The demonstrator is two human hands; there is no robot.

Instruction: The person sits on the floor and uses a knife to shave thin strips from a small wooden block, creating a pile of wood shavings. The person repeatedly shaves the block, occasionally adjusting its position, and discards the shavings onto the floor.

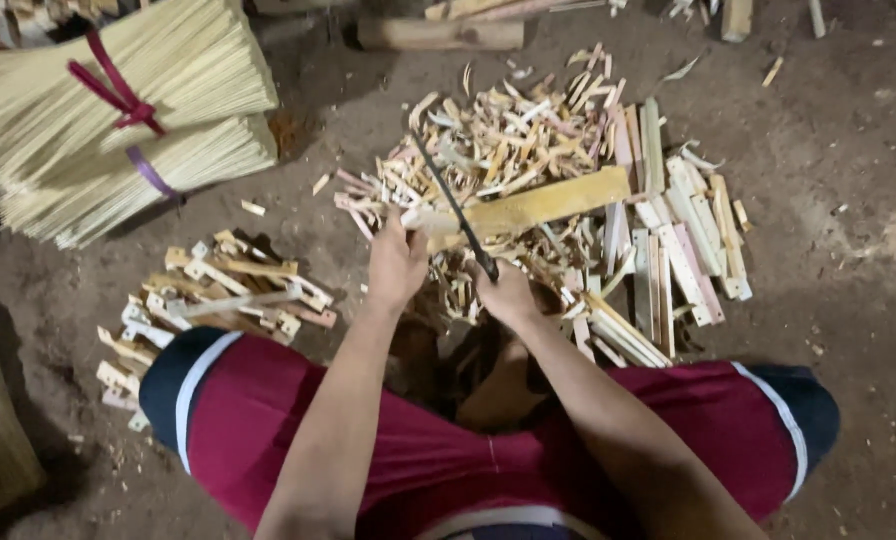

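The heap of split bamboo offcuts (568, 200) covers the dirt floor ahead of the person's knees. Left of the heap lie tied bundles of thin sticks (118, 110). On the heap's near edge rests a long flat bamboo slat (543, 205); the left hand (396, 265) closes around its near end. Beside it, the right hand (508, 292) is clenched on a dark knife (455, 208), whose blade crosses the slat.
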